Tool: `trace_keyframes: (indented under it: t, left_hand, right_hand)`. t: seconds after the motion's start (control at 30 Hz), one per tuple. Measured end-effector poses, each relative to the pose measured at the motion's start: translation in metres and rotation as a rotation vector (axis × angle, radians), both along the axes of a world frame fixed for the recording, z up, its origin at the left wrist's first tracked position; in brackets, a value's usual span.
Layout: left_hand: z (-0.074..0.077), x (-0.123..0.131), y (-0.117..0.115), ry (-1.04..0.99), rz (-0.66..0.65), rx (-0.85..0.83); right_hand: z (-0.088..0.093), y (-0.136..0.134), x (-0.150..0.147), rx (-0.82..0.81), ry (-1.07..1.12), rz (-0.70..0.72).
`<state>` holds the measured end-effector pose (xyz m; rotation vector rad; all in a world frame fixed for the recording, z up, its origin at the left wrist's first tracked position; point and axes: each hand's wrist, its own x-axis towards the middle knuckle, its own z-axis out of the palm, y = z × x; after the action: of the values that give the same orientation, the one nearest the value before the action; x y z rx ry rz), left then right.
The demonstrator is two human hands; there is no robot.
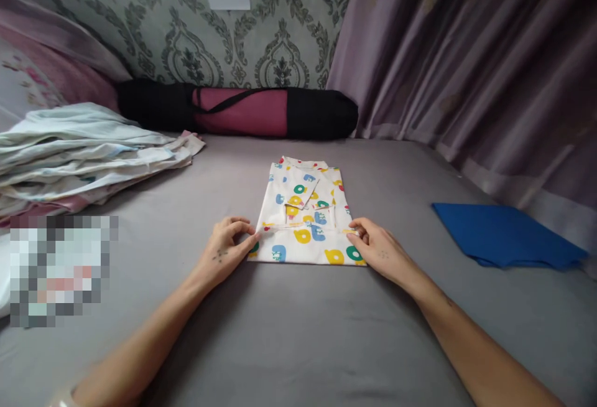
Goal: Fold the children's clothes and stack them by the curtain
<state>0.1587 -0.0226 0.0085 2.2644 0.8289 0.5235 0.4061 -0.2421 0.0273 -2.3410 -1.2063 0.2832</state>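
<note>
A white garment (305, 214) printed with yellow, blue, green and red shapes lies folded into a narrow rectangle on the grey sheet (298, 332). My left hand (226, 246) pinches the garment's near left edge with fingers curled. My right hand (375, 246) grips the near right edge the same way. Both hands rest on the sheet at the garment's lower corners.
A stack of folded pale clothes (74, 152) lies at the left. A blue folded cloth (506, 236) sits at the right. A rolled pink mat in a black bag (242, 111) lies along the patterned wall. Purple curtains (466, 52) hang at the right. A blurred patch covers the lower left.
</note>
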Motion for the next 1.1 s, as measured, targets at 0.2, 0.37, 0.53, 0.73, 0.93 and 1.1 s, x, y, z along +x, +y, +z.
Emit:
trace_keyframes:
  t: [0.2,0.37,0.53,0.73,0.93,1.1]
  left_hand:
    - [-0.002,-0.002,0.002,0.064,-0.003,0.059]
    - [0.002,-0.004,-0.007,0.030,-0.010,0.263]
    - [0.011,0.000,-0.023,0.168,-0.486,0.345]
    - [0.008,0.002,-0.020,0.271,-0.581,0.343]
    - [-0.004,0.002,-0.014,0.127,-0.557,0.486]
    - [0.000,0.006,-0.017,-0.022,-0.605,0.632]
  right_hand:
    - [-0.003,-0.007,0.009,0.031,-0.011,0.026]
    - [0.001,-0.007,-0.004,0.051,-0.245,0.196]
    - [0.006,-0.002,-0.030,-0.085,-0.248,0.603]
    - [0.002,0.000,-0.031,-0.190,-0.165,0.660]
    - [-0.001,0.000,-0.029,-0.157,-0.129,0.640]
    - [0.001,0.001,-0.032,-0.107,-0.122,0.580]
